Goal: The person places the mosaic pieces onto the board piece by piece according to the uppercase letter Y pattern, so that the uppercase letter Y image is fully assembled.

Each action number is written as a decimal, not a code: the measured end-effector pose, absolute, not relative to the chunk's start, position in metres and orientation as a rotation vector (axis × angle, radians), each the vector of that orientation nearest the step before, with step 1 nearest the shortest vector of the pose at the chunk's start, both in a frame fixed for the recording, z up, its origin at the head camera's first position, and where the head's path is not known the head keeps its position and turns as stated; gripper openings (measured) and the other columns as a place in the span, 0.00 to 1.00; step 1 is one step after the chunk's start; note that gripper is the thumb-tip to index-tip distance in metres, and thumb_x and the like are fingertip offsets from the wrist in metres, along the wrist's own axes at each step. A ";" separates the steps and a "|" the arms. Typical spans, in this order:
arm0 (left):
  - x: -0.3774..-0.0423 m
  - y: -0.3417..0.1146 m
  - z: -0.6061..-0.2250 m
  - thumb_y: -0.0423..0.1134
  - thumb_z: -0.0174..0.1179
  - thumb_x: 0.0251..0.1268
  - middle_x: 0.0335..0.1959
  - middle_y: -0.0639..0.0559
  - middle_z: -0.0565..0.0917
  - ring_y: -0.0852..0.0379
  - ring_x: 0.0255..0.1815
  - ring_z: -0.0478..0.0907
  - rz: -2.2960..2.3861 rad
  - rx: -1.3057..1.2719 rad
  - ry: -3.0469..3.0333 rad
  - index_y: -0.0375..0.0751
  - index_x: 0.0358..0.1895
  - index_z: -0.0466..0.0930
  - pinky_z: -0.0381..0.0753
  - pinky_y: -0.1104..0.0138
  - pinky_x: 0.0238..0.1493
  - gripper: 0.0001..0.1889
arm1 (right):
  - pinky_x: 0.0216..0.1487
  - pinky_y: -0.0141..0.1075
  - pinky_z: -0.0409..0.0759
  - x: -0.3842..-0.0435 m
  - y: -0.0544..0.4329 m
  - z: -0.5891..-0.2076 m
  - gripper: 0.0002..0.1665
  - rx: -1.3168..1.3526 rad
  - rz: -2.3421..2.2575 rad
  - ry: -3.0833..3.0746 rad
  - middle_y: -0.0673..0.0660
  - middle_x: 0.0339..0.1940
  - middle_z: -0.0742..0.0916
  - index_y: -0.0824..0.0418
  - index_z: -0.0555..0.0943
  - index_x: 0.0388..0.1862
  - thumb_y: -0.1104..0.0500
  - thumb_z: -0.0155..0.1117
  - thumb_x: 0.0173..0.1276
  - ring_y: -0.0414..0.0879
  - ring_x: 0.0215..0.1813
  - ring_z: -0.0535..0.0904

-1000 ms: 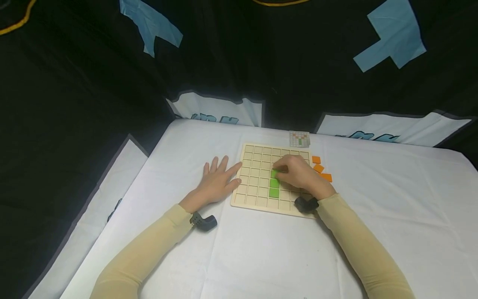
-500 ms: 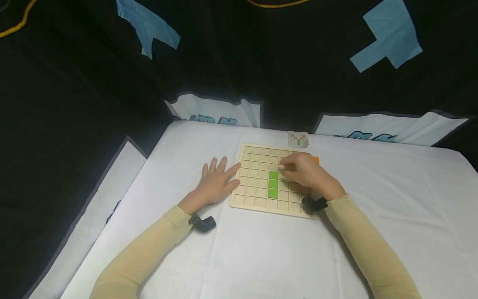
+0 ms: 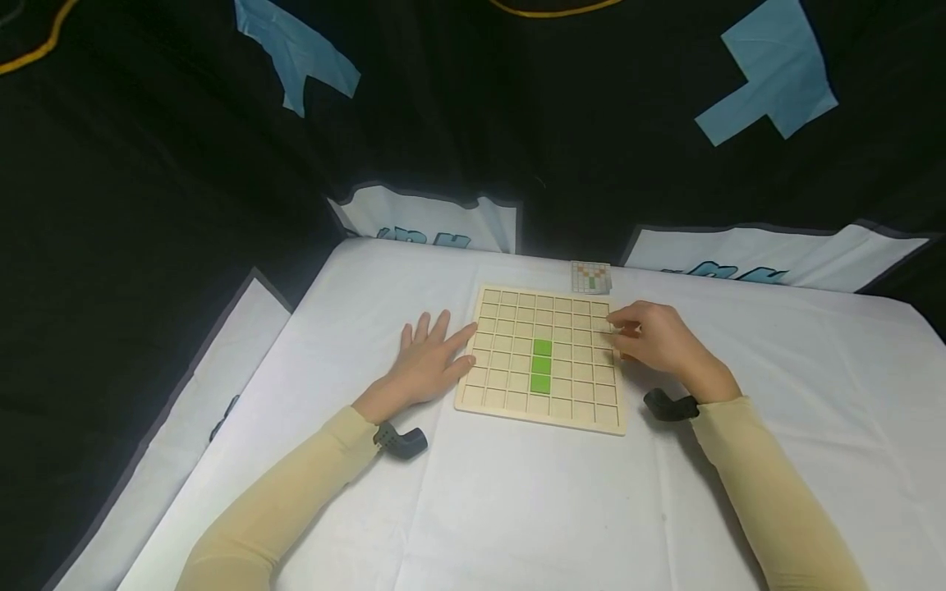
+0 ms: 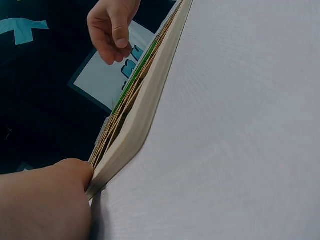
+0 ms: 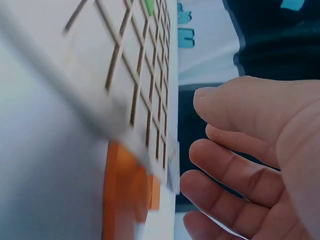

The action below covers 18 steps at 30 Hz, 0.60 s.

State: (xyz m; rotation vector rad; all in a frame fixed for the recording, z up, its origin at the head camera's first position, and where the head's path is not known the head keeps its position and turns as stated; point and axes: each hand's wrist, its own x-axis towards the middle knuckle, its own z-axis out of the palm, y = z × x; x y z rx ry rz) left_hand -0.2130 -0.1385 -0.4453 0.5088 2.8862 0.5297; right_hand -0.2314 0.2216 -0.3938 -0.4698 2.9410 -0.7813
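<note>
A wooden grid board [image 3: 580, 386] lies flat on the white table, with several green square tiles [image 3: 541, 365] in one column near its middle. My left hand [image 3: 424, 365] rests on the table with fingers spread, its thumb and index finger at the board's left edge. Beyond the right edge hovers my right hand [image 3: 665, 341], its fingers loosely bent. The right wrist view shows nothing between those fingers. Orange tiles [image 5: 119, 185] lie beside the board in that view; in the head view the right hand hides them.
A small card with a printed colored grid [image 3: 591, 277] lies behind the board. White cloth [image 3: 517, 501] covers the table. Dark curtains [image 3: 473, 107] with blue tape patches hang behind it.
My right hand has moved right, from above the green tiles to past the board's right edge, over the orange tiles. The left hand has stayed in place.
</note>
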 end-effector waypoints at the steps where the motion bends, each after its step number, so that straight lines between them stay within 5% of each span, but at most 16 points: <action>1: -0.213 -0.138 -0.445 0.59 0.42 0.79 0.84 0.33 0.44 0.26 0.84 0.32 0.525 0.510 2.885 0.56 0.82 0.55 0.33 0.31 0.78 0.33 | 0.48 0.47 0.80 -0.231 0.224 -0.394 0.22 -0.455 -0.776 2.943 0.67 0.50 0.88 0.70 0.84 0.59 0.62 0.67 0.67 0.55 0.46 0.80; 9: -0.213 -0.138 -0.445 0.59 0.41 0.79 0.84 0.33 0.43 0.26 0.84 0.32 0.504 0.519 2.885 0.57 0.83 0.54 0.33 0.31 0.78 0.33 | 0.47 0.45 0.79 -0.224 0.244 -0.400 0.16 -0.452 -0.739 2.990 0.66 0.46 0.89 0.68 0.88 0.49 0.63 0.67 0.64 0.55 0.44 0.80; 18: -0.212 -0.138 -0.444 0.59 0.42 0.80 0.84 0.33 0.43 0.27 0.84 0.32 0.513 0.511 2.882 0.56 0.82 0.54 0.32 0.32 0.79 0.33 | 0.54 0.54 0.82 -0.222 0.253 -0.404 0.20 -0.371 -0.729 2.955 0.69 0.51 0.87 0.71 0.85 0.54 0.63 0.69 0.64 0.58 0.48 0.80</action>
